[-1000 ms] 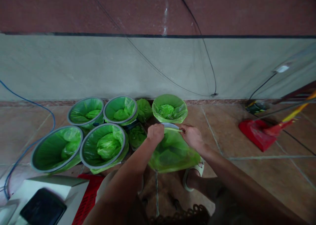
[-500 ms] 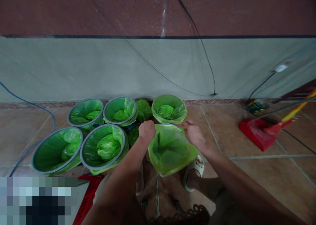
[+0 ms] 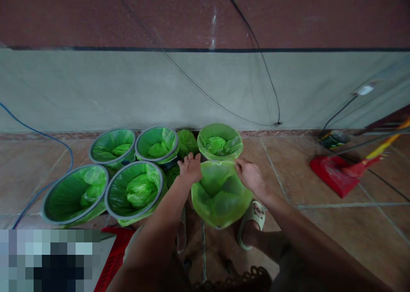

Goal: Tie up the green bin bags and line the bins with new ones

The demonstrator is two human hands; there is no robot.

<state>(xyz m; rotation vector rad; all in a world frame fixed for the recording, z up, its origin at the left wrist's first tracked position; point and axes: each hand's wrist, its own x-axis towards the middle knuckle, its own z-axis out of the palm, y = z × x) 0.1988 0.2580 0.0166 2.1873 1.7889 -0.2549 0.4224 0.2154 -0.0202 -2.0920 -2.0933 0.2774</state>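
Note:
A bin lined with a thin green garbage bag (image 3: 221, 202) stands between my feet, the bag's mouth spread wide over its rim. At the far left of that rim is my left hand (image 3: 190, 169), its fingers apart and resting against the bag's edge. My right hand (image 3: 250, 175) is closed on the bag's edge at the far right of the rim. Just behind stands another lined bin (image 3: 220, 129) with a crumpled green bag inside it. The thumb of my left hand is partly hidden.
Several grey-rimmed lined bins stand to the left, the nearest being one bin (image 3: 109, 202). Bunched green bags (image 3: 186, 142) lie between the bins by the wall (image 3: 128, 87). A red dustpan (image 3: 336, 174) is at right, a blue cable (image 3: 68, 151) at left.
My left hand has loosened from a fist and its fingers have spread. The bag's far edge now covers the grey rim that showed before. My right hand has shifted slightly left.

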